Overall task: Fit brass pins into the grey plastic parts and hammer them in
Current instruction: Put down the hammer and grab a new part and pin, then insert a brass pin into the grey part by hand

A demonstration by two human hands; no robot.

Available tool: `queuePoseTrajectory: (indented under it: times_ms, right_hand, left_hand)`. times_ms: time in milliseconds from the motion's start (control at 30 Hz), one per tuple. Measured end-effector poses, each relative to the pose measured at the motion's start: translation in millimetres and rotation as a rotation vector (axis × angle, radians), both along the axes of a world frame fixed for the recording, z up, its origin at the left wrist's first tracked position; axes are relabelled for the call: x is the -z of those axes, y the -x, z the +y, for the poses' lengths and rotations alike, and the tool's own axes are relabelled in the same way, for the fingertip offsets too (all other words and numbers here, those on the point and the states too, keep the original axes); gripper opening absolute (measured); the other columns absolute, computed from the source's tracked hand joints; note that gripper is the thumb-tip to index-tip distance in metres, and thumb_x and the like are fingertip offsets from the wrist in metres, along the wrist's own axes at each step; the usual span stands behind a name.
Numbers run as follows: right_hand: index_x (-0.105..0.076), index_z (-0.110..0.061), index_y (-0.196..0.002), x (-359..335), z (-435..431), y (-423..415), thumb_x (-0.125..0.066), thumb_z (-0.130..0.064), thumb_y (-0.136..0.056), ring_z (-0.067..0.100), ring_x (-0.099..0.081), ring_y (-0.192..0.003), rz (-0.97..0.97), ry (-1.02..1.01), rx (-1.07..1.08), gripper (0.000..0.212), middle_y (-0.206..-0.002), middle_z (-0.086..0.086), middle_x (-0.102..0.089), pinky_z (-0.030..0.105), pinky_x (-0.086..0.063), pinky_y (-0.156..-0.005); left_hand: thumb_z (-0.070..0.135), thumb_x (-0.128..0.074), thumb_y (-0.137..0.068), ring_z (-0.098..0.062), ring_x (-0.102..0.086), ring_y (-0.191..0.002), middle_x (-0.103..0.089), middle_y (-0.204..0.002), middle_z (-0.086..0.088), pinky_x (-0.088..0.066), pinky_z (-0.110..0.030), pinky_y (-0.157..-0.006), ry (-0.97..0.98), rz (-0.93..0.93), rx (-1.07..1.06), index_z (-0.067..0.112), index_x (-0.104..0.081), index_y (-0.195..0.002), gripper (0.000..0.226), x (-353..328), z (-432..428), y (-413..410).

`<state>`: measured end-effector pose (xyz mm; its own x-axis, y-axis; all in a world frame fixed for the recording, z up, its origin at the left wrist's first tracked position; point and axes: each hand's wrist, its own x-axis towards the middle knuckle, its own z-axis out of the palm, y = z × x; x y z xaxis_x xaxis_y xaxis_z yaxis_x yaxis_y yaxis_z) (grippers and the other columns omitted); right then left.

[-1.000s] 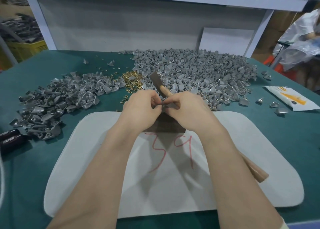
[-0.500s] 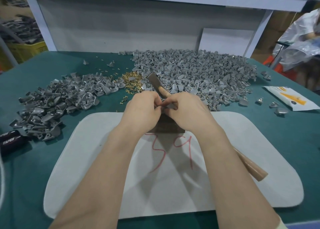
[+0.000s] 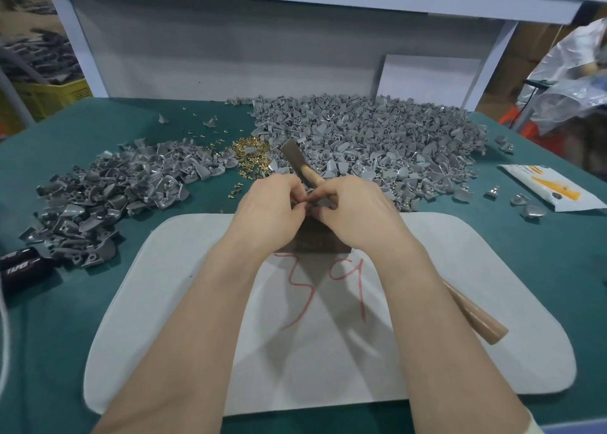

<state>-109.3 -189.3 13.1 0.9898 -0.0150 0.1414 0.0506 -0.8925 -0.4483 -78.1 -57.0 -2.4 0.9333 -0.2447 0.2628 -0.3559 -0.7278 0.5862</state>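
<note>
Both hands meet over a dark block (image 3: 315, 248) at the far end of the white mat (image 3: 492, 302), which lies along the near edge of the worktop (image 3: 82, 318). The left hand (image 3: 269, 210) pinches a small grey part (image 3: 309, 202), mostly hidden, and the fingertips of the right hand (image 3: 354, 213) close on it too, while that hand also grips the hammer (image 3: 295, 159), head tilted toward the far edge. Brass pins (image 3: 249, 157) lie beyond the hands between two heaps of parts, the big heap (image 3: 377, 141) toward the far edge and the small heap (image 3: 115, 190) toward the left edge.
</note>
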Motion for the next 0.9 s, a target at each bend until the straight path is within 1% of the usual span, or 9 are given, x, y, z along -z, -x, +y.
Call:
queuePoseTrajectory:
  times_ms: [133, 200, 267, 367, 533, 667, 733, 900]
  right_hand:
    - [-0.068, -0.037, -0.106, 0.2, 0.2, 0.7, -0.063, -0.036, -0.086, 0.024, -0.059, -0.104, -0.002, 0.013, 0.007, 0.020, -0.110, 0.001, -0.067, 0.029, -0.044, -0.079]
    - [-0.068, -0.037, -0.106, 0.0, 0.3, 0.7, -0.063, -0.036, -0.086, 0.025, -0.059, -0.104, -0.002, 0.015, 0.007, 0.021, -0.109, 0.002, -0.067, 0.030, -0.046, -0.081]
    - [-0.069, -0.035, -0.106, -0.5, 0.5, 0.7, -0.064, -0.036, -0.086, 0.025, -0.059, -0.105, -0.001, 0.007, 0.004, 0.021, -0.112, 0.002, -0.067, 0.033, -0.049, -0.086]
    - [-0.069, -0.034, -0.105, -1.0, 1.0, 0.2, -0.064, -0.037, -0.086, 0.025, -0.059, -0.107, 0.002, 0.007, 0.006, 0.020, -0.114, 0.001, -0.067, 0.035, -0.049, -0.088]
    - [-0.069, -0.035, -0.103, -1.0, 1.0, 0.3, -0.064, -0.038, -0.086, 0.024, -0.060, -0.105, 0.001, 0.010, 0.009, 0.019, -0.114, -0.002, -0.067, 0.033, -0.049, -0.085]
    - [-0.069, -0.034, -0.102, -0.7, 0.3, -0.3, -0.063, -0.037, -0.086, 0.021, -0.060, -0.109, 0.009, -0.012, -0.010, 0.017, -0.125, -0.010, -0.062, 0.036, -0.049, -0.090]
    - [-0.069, -0.033, -0.101, -0.1, 0.2, -1.2, -0.063, -0.036, -0.086, 0.020, -0.060, -0.109, 0.010, -0.018, -0.016, 0.016, -0.126, -0.010, -0.062, 0.036, -0.049, -0.091]
    - [-0.069, -0.034, -0.101, 0.6, 0.4, -2.6, -0.062, -0.035, -0.087, 0.019, -0.060, -0.109, 0.021, -0.019, -0.016, 0.015, -0.127, -0.010, -0.061, 0.036, -0.048, -0.091]
  left_hand:
    - [0.018, -0.065, -0.086, -0.018, -0.058, -0.085, -0.057, -0.077, 0.007, -0.048, -0.029, -0.076, 0.006, 0.009, 0.018, 0.025, -0.058, -0.083, 0.010, -2.1, 2.4, 1.5]
    - [0.018, -0.066, -0.085, -0.017, -0.061, -0.086, -0.060, -0.079, 0.007, -0.049, -0.028, -0.077, 0.009, 0.023, 0.020, 0.026, -0.059, -0.082, 0.011, -3.5, 2.9, 2.0]
    - [0.019, -0.066, -0.085, -0.017, -0.062, -0.088, -0.062, -0.082, 0.006, -0.051, -0.031, -0.081, 0.021, 0.043, 0.016, 0.027, -0.058, -0.083, 0.011, -4.0, 3.1, 2.2]
    - [0.020, -0.066, -0.085, -0.018, -0.063, -0.090, -0.065, -0.086, 0.004, -0.052, -0.035, -0.085, 0.036, 0.063, 0.007, 0.027, -0.058, -0.083, 0.011, -4.2, 3.2, 2.6]
    - [0.018, -0.064, -0.086, -0.022, -0.063, -0.088, -0.066, -0.087, 0.000, -0.052, -0.037, -0.083, 0.008, 0.038, 0.002, 0.024, -0.059, -0.083, 0.009, -3.7, 1.7, 3.4]
    - [0.015, -0.063, -0.086, -0.025, -0.061, -0.083, -0.057, -0.073, 0.005, -0.052, -0.037, -0.078, -0.018, 0.011, -0.001, 0.023, -0.058, -0.080, 0.010, -4.2, 0.7, 3.9]
    - [0.015, -0.062, -0.086, -0.025, -0.060, -0.082, -0.054, -0.069, 0.007, -0.051, -0.036, -0.076, -0.023, 0.004, -0.005, 0.022, -0.058, -0.079, 0.010, -4.3, 0.4, 3.9]
    - [0.017, -0.062, -0.086, -0.025, -0.059, -0.082, -0.056, -0.074, 0.005, -0.051, -0.036, -0.073, -0.038, 0.014, -0.016, 0.023, -0.058, -0.080, 0.009, -4.6, -0.6, 3.2]
